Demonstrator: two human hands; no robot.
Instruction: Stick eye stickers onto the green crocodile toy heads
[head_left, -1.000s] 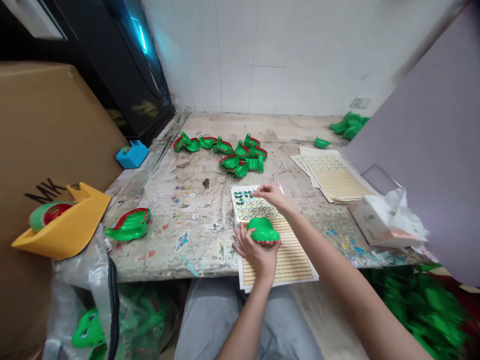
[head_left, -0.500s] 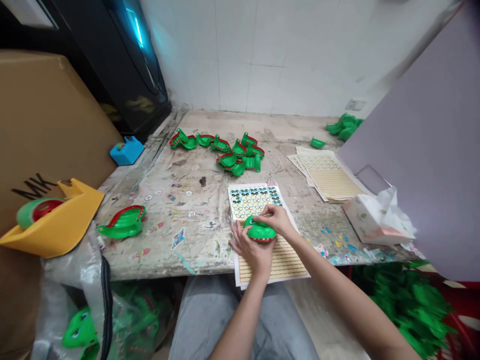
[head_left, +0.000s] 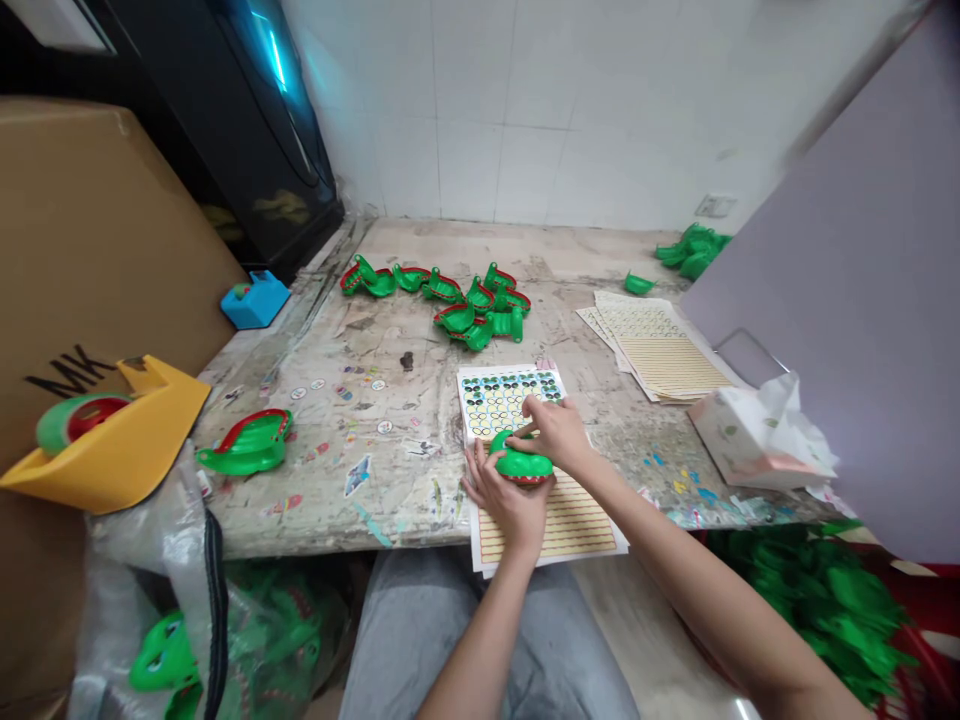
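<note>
A green crocodile head piece (head_left: 527, 466) with a red, toothed rim rests on the sticker sheets (head_left: 559, 525) near the table's front edge. My left hand (head_left: 514, 500) is wrapped round its left and near side. From the right, my right hand (head_left: 553, 432) touches the top of the piece at the eye with its fingertips; whether a sticker is under them is too small to tell. The upper part of the top sheet shows rows of eye stickers, the lower part yellow strips with red lines.
Several green-and-red jaw pieces (head_left: 457, 290) lie mid-table, one more (head_left: 251, 443) at the left. A yellow tape dispenser (head_left: 150, 450), a blue one (head_left: 255, 300), more sheets (head_left: 660, 345), a tissue box (head_left: 739, 440) and green parts (head_left: 694, 250) stand around. Bagged heads (head_left: 165, 655) hang below.
My right hand has shifted slightly, its fingers now pressing on the eye area. The piece and my left hand have stayed almost in place.
</note>
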